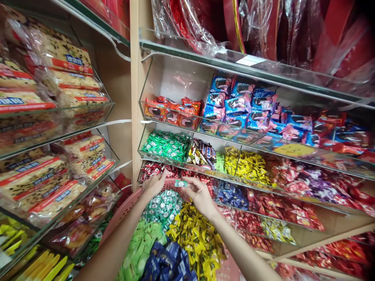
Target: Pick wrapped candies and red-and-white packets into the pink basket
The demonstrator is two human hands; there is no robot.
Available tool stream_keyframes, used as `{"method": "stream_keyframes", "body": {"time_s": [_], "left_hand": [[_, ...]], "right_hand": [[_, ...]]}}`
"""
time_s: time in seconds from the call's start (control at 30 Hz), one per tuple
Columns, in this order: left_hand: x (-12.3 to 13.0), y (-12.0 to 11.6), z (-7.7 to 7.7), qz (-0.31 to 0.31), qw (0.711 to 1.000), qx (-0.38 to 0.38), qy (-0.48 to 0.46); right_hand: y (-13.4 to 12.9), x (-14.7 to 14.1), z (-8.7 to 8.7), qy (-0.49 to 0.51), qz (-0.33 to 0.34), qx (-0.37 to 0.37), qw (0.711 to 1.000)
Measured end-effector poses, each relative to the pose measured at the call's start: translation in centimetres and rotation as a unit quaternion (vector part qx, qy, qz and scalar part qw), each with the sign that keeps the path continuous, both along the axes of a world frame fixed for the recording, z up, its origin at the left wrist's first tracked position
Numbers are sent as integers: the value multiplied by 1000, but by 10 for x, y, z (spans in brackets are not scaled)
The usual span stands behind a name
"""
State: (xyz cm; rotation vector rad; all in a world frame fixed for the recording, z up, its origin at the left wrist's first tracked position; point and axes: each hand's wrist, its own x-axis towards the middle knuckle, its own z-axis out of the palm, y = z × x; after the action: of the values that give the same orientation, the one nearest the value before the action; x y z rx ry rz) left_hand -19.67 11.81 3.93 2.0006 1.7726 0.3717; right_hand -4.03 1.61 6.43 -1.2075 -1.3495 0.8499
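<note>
Holding a small green packet [181,183] between thumb and fingertips, the right hand [202,197] is nearly closed, at one o'clock on the pink basket [117,216]. The packet is at twelve o'clock, over the far rim. At eleven o'clock, the left hand [154,185] is partly curled by that rim; I cannot tell whether it grips the rim or anything else. Inside the basket, clear-green sweets [165,207] lie toward twelve, yellow sweets [197,236] toward two to four, blue sweets [170,262] at six and lime sweets [142,244] around nine. Straight beyond, at twelve, red sweets [158,168] sit on a low shelf, with a tray of green sweets [165,145] above them and orange packs [175,111] higher again. Toward one o'clock, past the right hand, are a tray heap of yellow candy [249,166] and, higher up, blue packs [240,103]. Wrapped cakes [79,97] with dark specks fill the glass shelves at ten o'clock.
</note>
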Motion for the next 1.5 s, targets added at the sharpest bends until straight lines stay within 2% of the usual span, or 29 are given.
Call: {"method": "stream_keyframes", "body": {"time_s": [0.17, 0.4, 0.5, 0.7, 0.93, 1.17, 1.3, 1.4, 1.5], "left_hand": [[2, -2, -1, -12, 1000, 8, -4], [-1, -3, -5, -3, 1000, 2, -6], [-2, -2, -7, 2, 1000, -2, -2], [-1, 1, -14, 4, 1000, 7, -1], [0, 3, -16, -2, 1000, 2, -16], [-2, 1, -9, 7, 1000, -6, -18], [-3, 0, -8, 6, 1000, -4, -24], [-4, 1, -9, 5, 1000, -1, -25], [-7, 3, -10, 8, 1000, -14, -27]], "right_hand": [[-1, 4, -10, -10, 15, 19, 1000], [2, 9, -24, -59, 18, -13, 998], [5, 9, -31, -113, 19, -5, 993], [17, -4, -41, -317, 60, 49, 945], [40, -28, -48, -426, 65, 37, 902], [50, -39, -51, -436, 69, 42, 896], [52, -38, -54, -431, 30, 48, 901], [50, -31, -49, -432, 8, 59, 900], [44, -23, -36, -434, 3, 80, 897]]}}
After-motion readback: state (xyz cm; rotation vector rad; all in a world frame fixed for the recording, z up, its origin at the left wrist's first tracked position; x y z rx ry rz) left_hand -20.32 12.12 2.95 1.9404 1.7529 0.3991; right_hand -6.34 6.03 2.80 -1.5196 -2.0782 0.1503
